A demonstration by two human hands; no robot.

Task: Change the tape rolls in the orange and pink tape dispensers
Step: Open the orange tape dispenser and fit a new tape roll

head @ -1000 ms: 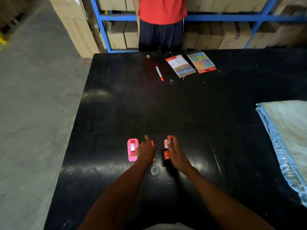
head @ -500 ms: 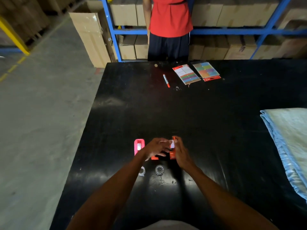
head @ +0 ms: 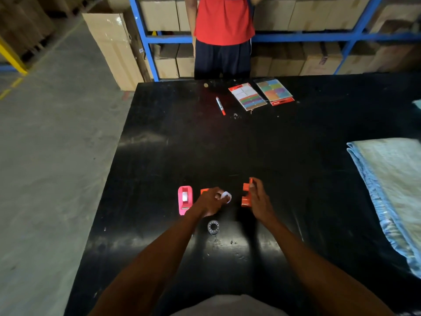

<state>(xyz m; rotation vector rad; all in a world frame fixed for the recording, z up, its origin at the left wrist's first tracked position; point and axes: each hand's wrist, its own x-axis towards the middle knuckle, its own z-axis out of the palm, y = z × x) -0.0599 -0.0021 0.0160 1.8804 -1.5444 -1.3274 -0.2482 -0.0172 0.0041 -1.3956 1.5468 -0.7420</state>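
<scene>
Head view, left hand [head: 210, 202]: fingers pinched on a small white tape roll [head: 226, 197], held just above the black bench [head: 227, 144].
Head view, right hand [head: 259, 200]: fingers clamped on the orange dispenser [head: 246, 195], tilted up on edge.
Pink dispenser [head: 185, 200]: flat on the bench, just left of the left hand, a roll inside.
Spare roll [head: 213, 227]: lying near the wrists.
Risk: the pinched roll could slip or its loose end stick to the fingers; a forearm could knock the spare roll.
Hidden: an orange piece [head: 204, 191] behind the left hand, identity unclear; the orange dispenser's hub is hidden from view.
</scene>
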